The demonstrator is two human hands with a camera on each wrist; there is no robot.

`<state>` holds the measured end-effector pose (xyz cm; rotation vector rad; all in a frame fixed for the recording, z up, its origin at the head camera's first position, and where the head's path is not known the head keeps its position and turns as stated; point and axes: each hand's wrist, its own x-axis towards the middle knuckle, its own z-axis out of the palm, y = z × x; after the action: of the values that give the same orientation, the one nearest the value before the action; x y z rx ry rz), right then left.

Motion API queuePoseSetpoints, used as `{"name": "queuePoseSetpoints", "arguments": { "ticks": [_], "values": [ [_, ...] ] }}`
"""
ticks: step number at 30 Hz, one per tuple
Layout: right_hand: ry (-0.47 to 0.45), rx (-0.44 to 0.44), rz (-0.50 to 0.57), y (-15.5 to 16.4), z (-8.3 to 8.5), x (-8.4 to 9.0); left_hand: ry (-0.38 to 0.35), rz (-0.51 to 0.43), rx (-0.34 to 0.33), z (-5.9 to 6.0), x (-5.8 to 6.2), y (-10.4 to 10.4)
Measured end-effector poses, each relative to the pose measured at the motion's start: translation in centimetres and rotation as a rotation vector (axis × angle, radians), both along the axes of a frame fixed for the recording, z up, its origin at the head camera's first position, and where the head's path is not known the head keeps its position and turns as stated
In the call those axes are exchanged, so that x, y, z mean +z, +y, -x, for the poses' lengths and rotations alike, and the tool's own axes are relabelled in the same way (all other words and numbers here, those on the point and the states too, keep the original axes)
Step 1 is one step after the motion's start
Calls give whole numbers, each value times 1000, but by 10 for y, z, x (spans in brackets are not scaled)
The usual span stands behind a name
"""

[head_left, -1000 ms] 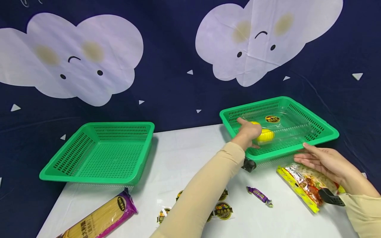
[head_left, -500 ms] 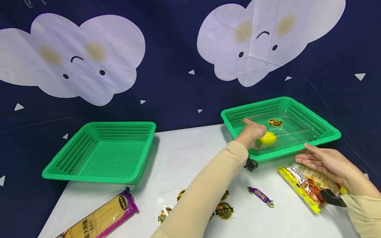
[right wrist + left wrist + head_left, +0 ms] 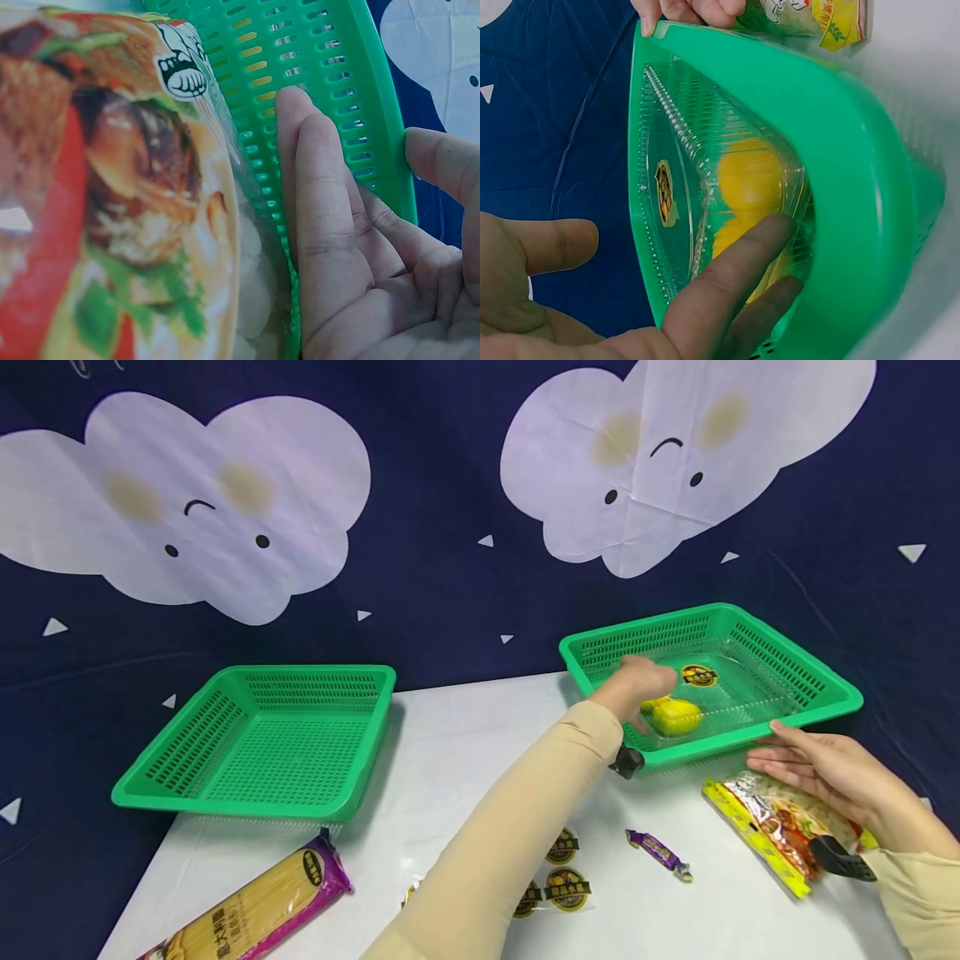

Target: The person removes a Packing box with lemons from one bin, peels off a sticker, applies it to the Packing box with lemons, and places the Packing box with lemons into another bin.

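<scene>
My left hand [image 3: 637, 689] reaches into the right green basket [image 3: 817, 681]. Its straight fingers [image 3: 735, 270] rest on a clear plastic box [image 3: 720, 693] that holds a yellow fruit [image 3: 675, 714], with the thumb held apart from the box. The box lies on the basket floor, and a round dark sticker shows on its lid. My right hand [image 3: 787, 752] lies flat against the basket's [image 3: 315, 52] front wall, fingers straight and thumb over the rim. Under that hand is a printed snack packet [image 3: 780, 827].
A second green basket [image 3: 247, 810] stands at the left of the white table. In front lie a pack of spaghetti [image 3: 255, 910], clear packs with round stickers [image 3: 566, 889] and a purple wrapped candy [image 3: 658, 853]. A dark cloud-print cloth hangs behind.
The clear box with the yellow fruit has sunk a little lower in the right basket, and my left hand has lifted slightly off it. The right hand has stayed put.
</scene>
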<state>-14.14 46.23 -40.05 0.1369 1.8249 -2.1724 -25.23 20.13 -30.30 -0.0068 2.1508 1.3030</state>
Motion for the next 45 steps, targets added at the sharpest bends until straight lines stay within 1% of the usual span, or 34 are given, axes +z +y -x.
{"name": "queuePoseSetpoints", "arguments": {
  "ticks": [6,8,12,16,19,24,27,30,33,35,39,43,45],
  "values": [
    [1,1,1,-1,1,0,-28,-37,-12,2,3,-2],
    [-1,1,-8,-2,1,0,-36,-35,-14,2,4,-2],
    [-6,7,-14,-3,2,1,-52,-39,-39,4,6,-4],
    [-5,-3,-44,-5,3,2,-44,-49,-72,5,10,-6],
    [-6,-13,-60,-7,3,3,-34,-30,-85,6,12,-5],
    [-4,-8,-56,-7,3,4,-36,-3,-63,9,9,-4],
    [-6,-5,-75,-6,4,3,-33,-17,-51,10,8,-6],
    [-6,7,-178,-7,4,4,-23,-32,-53,10,7,-9],
    [6,29,-355,-10,2,6,0,-55,-68,9,7,-16],
    [16,24,-463,-13,0,10,30,-65,-81,8,7,-22],
    [30,15,-626,-19,-5,21,109,-69,-122,6,12,-39],
    [46,19,-780,-25,-11,34,200,-40,-160,4,19,-61],
    [76,28,-844,-28,-14,39,262,-10,-191,3,22,-73]
  ]
}}
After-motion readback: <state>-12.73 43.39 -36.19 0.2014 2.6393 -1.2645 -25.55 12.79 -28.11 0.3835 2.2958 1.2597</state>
